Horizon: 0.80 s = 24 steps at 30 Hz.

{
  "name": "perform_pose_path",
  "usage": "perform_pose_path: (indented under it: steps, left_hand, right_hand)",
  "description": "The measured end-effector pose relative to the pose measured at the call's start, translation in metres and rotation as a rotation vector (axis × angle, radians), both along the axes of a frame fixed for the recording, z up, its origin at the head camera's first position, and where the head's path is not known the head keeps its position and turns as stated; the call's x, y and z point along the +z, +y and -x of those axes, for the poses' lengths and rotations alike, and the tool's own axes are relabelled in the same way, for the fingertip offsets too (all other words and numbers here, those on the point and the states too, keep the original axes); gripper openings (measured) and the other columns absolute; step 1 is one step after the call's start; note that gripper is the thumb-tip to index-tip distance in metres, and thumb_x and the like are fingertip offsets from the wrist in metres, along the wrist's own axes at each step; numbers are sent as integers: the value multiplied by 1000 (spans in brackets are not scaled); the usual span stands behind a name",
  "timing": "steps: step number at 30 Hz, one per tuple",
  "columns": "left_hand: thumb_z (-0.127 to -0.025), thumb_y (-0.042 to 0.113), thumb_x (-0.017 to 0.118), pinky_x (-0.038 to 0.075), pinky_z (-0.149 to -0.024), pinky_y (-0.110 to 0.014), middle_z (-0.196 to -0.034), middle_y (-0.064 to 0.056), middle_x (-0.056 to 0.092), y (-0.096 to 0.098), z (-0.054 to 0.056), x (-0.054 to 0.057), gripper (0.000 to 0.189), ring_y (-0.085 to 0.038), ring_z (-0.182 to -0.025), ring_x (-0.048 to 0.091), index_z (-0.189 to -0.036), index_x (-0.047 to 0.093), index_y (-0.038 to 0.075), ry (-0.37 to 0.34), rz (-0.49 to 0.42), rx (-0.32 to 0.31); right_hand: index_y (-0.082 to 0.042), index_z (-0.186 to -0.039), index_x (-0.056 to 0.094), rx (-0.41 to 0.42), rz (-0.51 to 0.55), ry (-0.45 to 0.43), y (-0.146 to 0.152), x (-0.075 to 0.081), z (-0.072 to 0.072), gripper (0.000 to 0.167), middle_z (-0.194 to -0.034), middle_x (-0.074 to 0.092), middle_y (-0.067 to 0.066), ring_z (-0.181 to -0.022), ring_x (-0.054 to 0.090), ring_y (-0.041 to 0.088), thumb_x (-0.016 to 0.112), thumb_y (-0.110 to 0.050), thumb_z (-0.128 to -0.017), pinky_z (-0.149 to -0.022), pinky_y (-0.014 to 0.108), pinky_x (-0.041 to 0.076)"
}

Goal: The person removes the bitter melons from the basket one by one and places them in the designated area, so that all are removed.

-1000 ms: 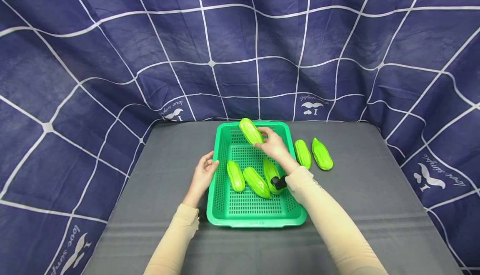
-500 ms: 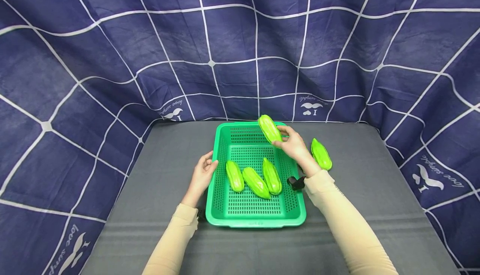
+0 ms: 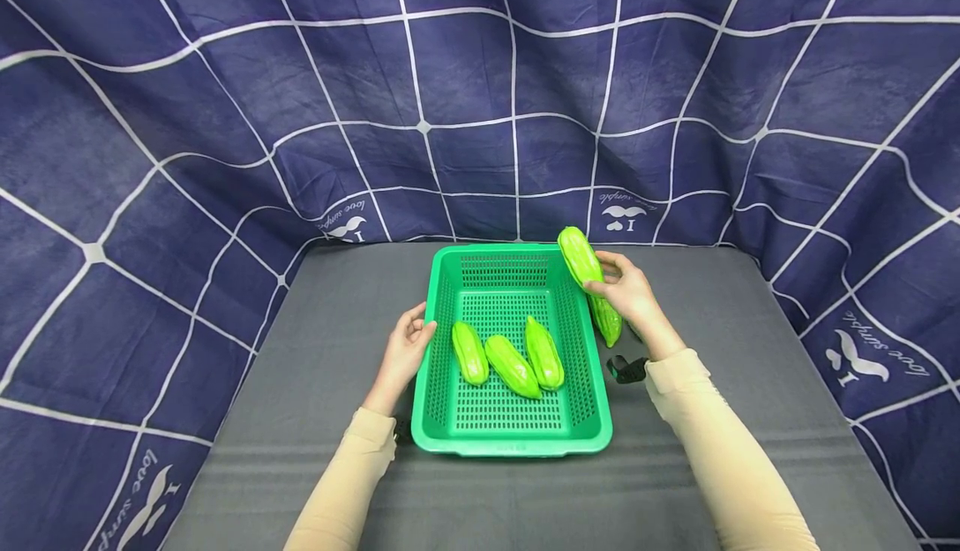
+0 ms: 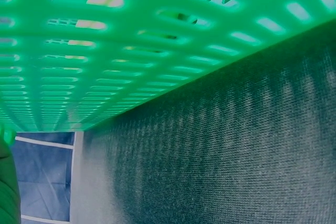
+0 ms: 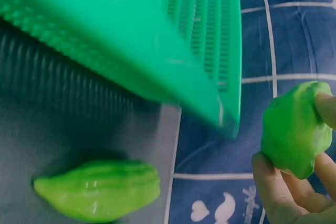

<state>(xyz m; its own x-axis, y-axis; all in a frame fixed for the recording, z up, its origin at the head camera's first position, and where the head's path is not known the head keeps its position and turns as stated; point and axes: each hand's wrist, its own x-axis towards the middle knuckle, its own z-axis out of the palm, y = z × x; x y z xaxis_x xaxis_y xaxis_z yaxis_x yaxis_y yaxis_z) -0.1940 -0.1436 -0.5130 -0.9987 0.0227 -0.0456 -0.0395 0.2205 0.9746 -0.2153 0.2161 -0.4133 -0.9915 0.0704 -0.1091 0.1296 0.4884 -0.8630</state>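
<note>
— Which gourd (image 3: pixel 581 257) is up in the air?

— One in the right hand (image 3: pixel 628 293), at the far right corner of the basket (image 3: pixel 512 448). Thumb and fingers are curled round its near end. From the head it overlaps the rim; the right wrist view shows a gap between the two, with the blue curtain (image 5: pixel 262 40) behind.

— And the left hand (image 3: pixel 407 341)?

— At the basket's left rim, fingers bent and touching it. I can't tell whether it really grips. The left wrist view catches only an edge of that hand, but it shows the slotted wall up close, pale patches showing through the holes.

— What's in the basket?

— Three, side by side: a left one (image 3: pixel 470 353), a middle one (image 3: pixel 513 366), a right one (image 3: pixel 544 353).

— Any outside?

— A loose one (image 3: pixel 606 323) on the worktop (image 3: pixel 330 318), just beside the basket's right wall. From the head the raised one partly covers it; the right wrist view has it whole, lying down, its tapered tip in plain sight.
</note>
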Motion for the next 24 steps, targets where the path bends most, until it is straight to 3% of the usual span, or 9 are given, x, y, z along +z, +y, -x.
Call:
perform_pose_path:
  steps: [15,18,22,24]
  left_hand:
    - [-101,26,58,48,-93,-39,-104,-8,57,-1,0,1,55,-31,-111,63,-150,39,8,11,8,-5]
    - [-102,22,57,47,-96,-42,-105,-9,56,1,-5,14,55,-34,-115,61,-150,37,4,-5,5,-22]
    - [-102,19,55,44,-101,-49,-107,-12,56,1,-4,13,57,-38,-120,58,-151,34,1,-18,1,-30]
    - [-102,21,56,44,-101,-48,-107,-10,56,-1,0,4,57,-37,-119,59,-151,35,2,-7,-1,-23]
  right_hand:
    - [-1,-152,32,-80,-22,-20,45,-6,-11,69,-148,42,29,-134,45,45,65,-11,-93,-106,52,42]
    - [-1,-153,30,-91,-30,-37,53,-9,-15,70,-149,40,30,-135,43,46,65,-12,-94,-106,52,42]
    - [0,-154,28,-108,-36,-51,64,-15,-20,71,-149,38,31,-136,41,47,65,-13,-94,-107,53,41]
    - [2,-153,28,-119,-43,-48,70,-18,-22,71,-149,38,32,-136,41,48,64,-12,-94,-107,53,40]
